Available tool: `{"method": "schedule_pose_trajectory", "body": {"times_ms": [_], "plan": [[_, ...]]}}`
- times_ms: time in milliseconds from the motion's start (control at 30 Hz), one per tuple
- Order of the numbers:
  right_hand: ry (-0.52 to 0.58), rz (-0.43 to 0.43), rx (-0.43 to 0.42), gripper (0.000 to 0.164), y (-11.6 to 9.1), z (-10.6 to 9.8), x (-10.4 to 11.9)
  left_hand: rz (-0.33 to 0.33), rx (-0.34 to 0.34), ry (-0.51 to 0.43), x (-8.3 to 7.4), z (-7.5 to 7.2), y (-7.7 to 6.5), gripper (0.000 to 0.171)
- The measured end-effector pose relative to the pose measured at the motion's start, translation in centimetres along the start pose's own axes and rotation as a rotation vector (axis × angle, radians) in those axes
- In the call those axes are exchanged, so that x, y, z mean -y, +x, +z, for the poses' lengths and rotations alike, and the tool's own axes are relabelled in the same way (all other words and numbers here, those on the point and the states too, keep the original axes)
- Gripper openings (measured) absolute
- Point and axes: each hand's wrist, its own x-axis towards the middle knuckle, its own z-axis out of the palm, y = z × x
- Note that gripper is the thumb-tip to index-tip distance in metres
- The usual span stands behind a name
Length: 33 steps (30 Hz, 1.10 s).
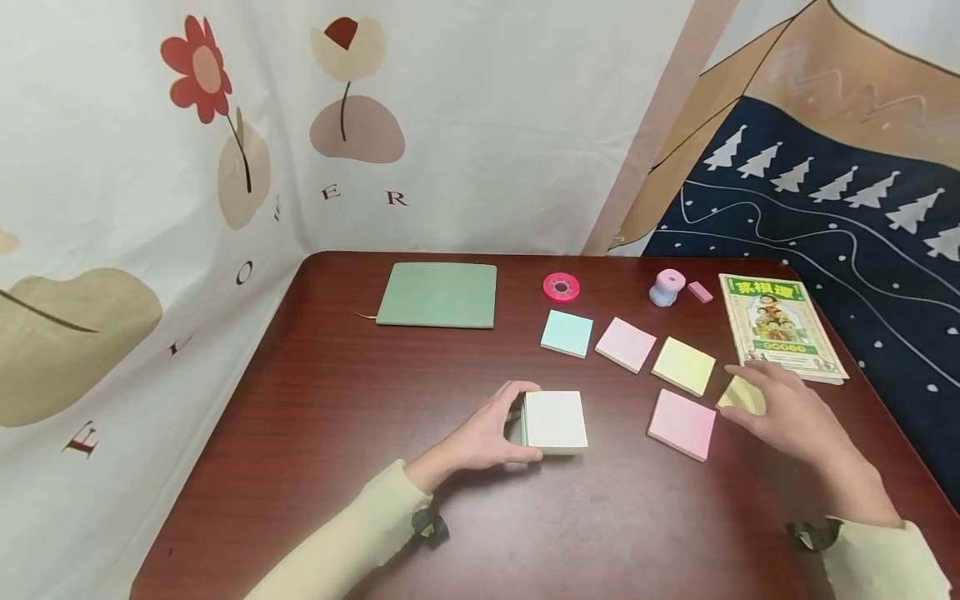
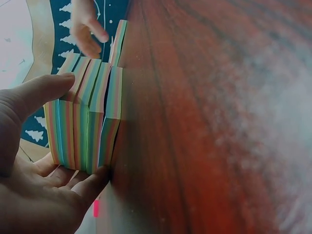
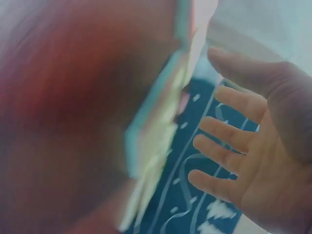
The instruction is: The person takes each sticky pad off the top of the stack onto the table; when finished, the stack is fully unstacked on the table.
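My left hand [image 1: 487, 429] grips the left side of a stack of sticky note pads [image 1: 557, 421] near the table's middle. In the left wrist view, the stack [image 2: 85, 117] shows several pads with striped coloured edges, thumb on one side and fingers on the other. Over on the right, my right hand [image 1: 798, 417] is at a yellow pad [image 1: 745, 396], partly covering it. Its fingers [image 3: 219, 151] look spread and apart from the blurred pads in the right wrist view. Beside that pad lie a pink pad [image 1: 682, 423] and another yellow pad [image 1: 683, 365].
Farther back are a light pink pad [image 1: 626, 343] and a turquoise pad [image 1: 567, 333]. Behind them sit a pink ring [image 1: 561, 287], a pink-and-blue spool-shaped item [image 1: 667, 287] and a small pink block [image 1: 701, 292]. A green notebook [image 1: 437, 294] lies back left, an illustrated book [image 1: 780, 325] right.
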Motion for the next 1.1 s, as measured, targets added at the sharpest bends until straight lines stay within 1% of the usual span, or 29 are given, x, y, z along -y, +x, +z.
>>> {"method": "schedule_pose_trajectory", "body": {"times_ms": [100,200,233,333,467,567,700,767,933,1033,1100], "plan": [[0.022,-0.119,-0.053,0.063,0.2,0.1,2.9,0.001,-0.002,0.010,0.0,0.0,0.0,0.081],[0.074,-0.280,-0.087,0.057,0.4,1.2,6.5,0.005,-0.003,0.030,0.1,-0.1,0.0,0.082],[0.085,-0.335,-0.095,0.057,0.4,1.7,7.8,0.006,-0.004,0.040,0.1,-0.1,0.0,0.082],[0.118,-0.461,-0.074,0.062,0.6,3.2,11.3,0.004,0.000,0.056,0.1,-0.1,0.0,0.084],[0.138,-0.571,-0.045,0.070,0.8,4.5,14.8,-0.007,0.001,0.074,0.1,-0.1,-0.1,0.085],[0.144,-0.610,-0.003,0.072,1.2,5.4,16.4,-0.013,0.005,0.085,0.2,-0.1,-0.1,0.086],[0.141,-0.624,0.050,0.072,1.9,6.4,17.6,-0.006,0.010,0.089,0.2,-0.1,0.0,0.086],[0.139,-0.631,0.058,0.071,2.3,6.8,17.9,-0.004,0.008,0.087,0.2,-0.1,0.0,0.086],[0.146,-0.662,0.043,0.069,3.4,7.2,18.4,-0.011,0.007,0.078,0.2,-0.1,0.0,0.085],[0.145,-0.651,0.057,0.069,3.7,7.2,18.5,-0.018,0.006,0.087,0.2,-0.1,0.0,0.084],[0.138,-0.627,0.076,0.069,3.8,7.0,18.6,-0.023,0.007,0.091,0.3,0.0,0.0,0.084]]}}
